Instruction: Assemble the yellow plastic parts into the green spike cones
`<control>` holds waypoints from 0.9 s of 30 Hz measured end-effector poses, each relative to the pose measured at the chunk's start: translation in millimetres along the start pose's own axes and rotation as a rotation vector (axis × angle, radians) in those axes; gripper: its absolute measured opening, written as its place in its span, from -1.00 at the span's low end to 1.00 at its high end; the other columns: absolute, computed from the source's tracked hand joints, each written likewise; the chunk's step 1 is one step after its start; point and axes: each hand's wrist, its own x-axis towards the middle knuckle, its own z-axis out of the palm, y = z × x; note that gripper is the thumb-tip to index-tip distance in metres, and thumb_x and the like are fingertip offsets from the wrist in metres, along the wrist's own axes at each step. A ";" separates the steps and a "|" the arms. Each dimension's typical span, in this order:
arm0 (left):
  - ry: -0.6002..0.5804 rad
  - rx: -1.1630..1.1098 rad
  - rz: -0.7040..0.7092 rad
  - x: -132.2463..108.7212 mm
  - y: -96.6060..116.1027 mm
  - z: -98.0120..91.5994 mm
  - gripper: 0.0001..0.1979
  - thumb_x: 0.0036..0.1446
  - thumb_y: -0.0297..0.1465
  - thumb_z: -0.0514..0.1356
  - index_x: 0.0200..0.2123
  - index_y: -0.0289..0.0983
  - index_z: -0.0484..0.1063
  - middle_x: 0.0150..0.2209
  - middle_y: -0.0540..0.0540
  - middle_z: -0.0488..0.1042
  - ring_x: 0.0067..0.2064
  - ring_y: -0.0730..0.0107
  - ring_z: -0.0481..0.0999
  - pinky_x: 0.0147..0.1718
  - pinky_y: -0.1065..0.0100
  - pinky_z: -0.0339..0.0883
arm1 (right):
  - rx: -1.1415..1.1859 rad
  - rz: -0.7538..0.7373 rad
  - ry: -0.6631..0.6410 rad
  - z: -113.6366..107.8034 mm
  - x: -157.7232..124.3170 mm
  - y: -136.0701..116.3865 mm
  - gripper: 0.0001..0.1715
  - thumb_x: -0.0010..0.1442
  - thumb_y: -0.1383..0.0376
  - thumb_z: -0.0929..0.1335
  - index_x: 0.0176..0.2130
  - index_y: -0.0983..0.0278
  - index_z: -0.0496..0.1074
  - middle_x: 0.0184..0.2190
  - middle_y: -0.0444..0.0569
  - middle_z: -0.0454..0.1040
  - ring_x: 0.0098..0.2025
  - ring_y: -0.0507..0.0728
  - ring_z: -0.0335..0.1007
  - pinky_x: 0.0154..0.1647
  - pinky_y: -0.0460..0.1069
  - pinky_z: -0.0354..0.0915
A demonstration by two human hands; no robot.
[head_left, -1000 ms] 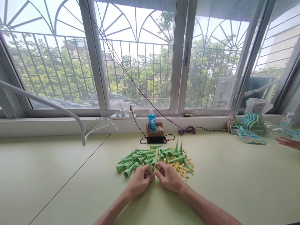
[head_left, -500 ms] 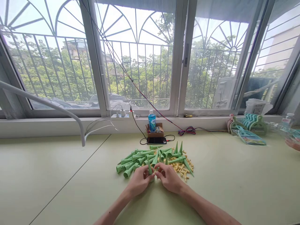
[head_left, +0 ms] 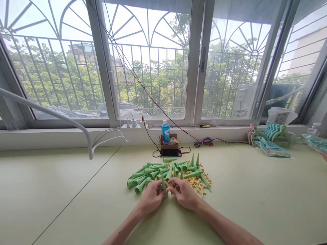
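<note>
My left hand (head_left: 152, 196) is closed around the base of a green plastic spike (head_left: 163, 183), which stands point up. Beside it, my right hand (head_left: 184, 193) has thumb and fingertips pinched at the spike's right side, on what looks like a small yellow peg (head_left: 168, 189), mostly covered by the fingers. Just beyond both hands lies a heap of similar green spikes (head_left: 149, 172) with hollow, cup-like ends, most on their sides and a few pointing up. Loose yellow pegs (head_left: 198, 183) are scattered at the heap's right and partly under it.
Behind the heap lies a dark phone (head_left: 170, 153) with cables, before a small cardboard box (head_left: 174, 146) holding a blue bottle (head_left: 166, 132). Bundled wire (head_left: 203, 142) lies to the right. Packaged plastic items (head_left: 273, 143) sit far right. A white tube (head_left: 76, 126) arches at left.
My hands stay nearly in place, with only a slight shift of the fingers at the spike. Another person's hand at the far right edge has mostly gone out of view.
</note>
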 end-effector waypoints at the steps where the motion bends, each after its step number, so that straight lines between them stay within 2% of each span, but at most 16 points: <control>1: 0.000 0.007 0.004 -0.1 0.2 -0.2 -0.79 0.14 -0.28 0.13 -0.44 -0.30 0.35 -0.53 0.06 0.20 -0.46 0.45 0.13 -0.47 0.41 0.04 | -0.001 0.001 0.000 0.2 0.1 0.7 -0.80 0.24 0.38 0.30 -0.12 0.29 0.44 -0.44 -0.07 0.51 -0.41 0.07 0.36 -0.37 -0.10 0.22; 12: 0.027 0.123 0.061 -0.7 -2.9 -0.6 -0.84 0.13 -0.35 0.11 -0.45 -0.28 0.35 -0.53 0.03 0.29 -0.48 0.42 0.18 -0.48 0.41 0.03 | -0.017 -0.005 -0.033 1.7 -0.9 5.5 -0.75 0.21 0.36 0.31 -0.08 0.26 0.41 -0.38 -0.06 0.49 -0.40 0.07 0.37 -0.38 -0.10 0.24; 18: 0.026 0.134 0.065 -1.8 -1.6 -0.7 -0.86 0.12 -0.37 0.12 -0.46 -0.28 0.35 -0.55 0.04 0.26 -0.48 0.43 0.15 -0.48 0.41 0.01 | -0.012 0.005 -0.042 0.9 -1.3 1.6 -0.74 0.18 0.37 0.32 -0.09 0.27 0.39 -0.41 -0.09 0.46 -0.47 0.03 0.33 -0.43 -0.12 0.21; 27: 0.007 0.139 0.072 -1.0 -1.5 -1.0 -0.87 0.13 -0.39 0.11 -0.45 -0.28 0.32 -0.54 0.06 0.22 -0.48 0.45 0.13 -0.47 0.41 -0.01 | -0.021 0.014 -0.026 0.8 -0.6 -0.4 -0.74 0.15 0.41 0.32 -0.12 0.27 0.40 -0.41 -0.10 0.46 -0.47 0.02 0.33 -0.44 -0.13 0.19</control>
